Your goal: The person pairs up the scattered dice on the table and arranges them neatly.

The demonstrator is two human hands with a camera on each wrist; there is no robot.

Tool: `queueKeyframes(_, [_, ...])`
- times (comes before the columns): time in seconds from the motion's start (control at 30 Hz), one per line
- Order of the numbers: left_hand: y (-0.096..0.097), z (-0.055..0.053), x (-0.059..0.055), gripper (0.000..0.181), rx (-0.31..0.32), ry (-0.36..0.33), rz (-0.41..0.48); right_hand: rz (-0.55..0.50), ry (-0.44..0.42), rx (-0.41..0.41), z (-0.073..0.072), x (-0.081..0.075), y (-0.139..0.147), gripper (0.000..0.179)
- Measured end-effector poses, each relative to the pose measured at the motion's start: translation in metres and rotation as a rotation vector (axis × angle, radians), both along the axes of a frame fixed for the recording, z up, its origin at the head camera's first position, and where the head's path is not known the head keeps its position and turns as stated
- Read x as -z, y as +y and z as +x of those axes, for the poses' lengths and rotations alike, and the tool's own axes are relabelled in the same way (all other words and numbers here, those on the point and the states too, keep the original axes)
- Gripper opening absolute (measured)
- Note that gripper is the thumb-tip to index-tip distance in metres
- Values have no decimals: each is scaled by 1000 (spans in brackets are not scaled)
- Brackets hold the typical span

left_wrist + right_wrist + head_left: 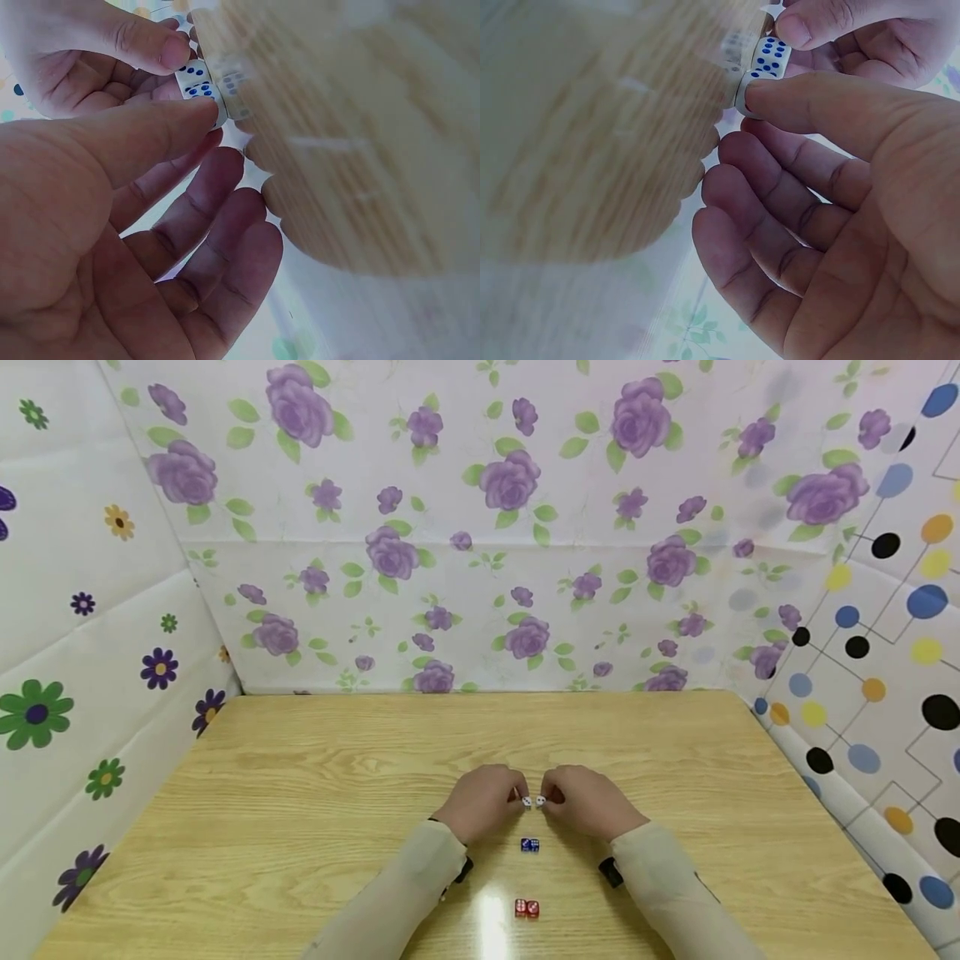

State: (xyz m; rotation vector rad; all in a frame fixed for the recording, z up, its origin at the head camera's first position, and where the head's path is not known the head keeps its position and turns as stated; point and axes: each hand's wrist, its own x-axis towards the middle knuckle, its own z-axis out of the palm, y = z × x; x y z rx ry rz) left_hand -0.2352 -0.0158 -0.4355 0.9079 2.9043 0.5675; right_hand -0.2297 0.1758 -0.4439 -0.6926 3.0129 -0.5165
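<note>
My left hand (483, 802) pinches a white die (527, 802) with blue pips between thumb and forefinger, low at the tabletop. Facing it, my right hand (588, 802) pinches a second white die (541, 801) the same way. Both wrist views show these dice side by side, very close together; whether they touch is hard to tell. The other fingers of each hand curve loosely near the wood. Between the forearms, nearer the body, two blue dice (530, 845) sit against each other. Closer still lie two red dice (527, 908), also side by side.
A wood-grain table (337, 760) spreads under everything. Behind it hangs a cloth with purple roses (510, 481); flowered cloth (45, 635) flanks the left and dotted cloth (900, 643) the right. Dark bands with small black devices (611, 872) sit at the wrists.
</note>
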Motion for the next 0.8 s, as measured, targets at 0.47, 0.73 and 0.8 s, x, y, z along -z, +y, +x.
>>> queueKeyframes(0.47, [3, 2, 0, 9, -5, 7, -18, 2, -5, -10, 3, -1, -5, 7])
queueKeyframes(0.73, [3, 1, 1, 10, -4, -21, -5, 0, -23, -6, 2, -1, -7, 6])
queueKeyframes(0.8, [3, 2, 1, 10, 0, -22, 2, -17, -32, -13, 2, -1, -7, 6])
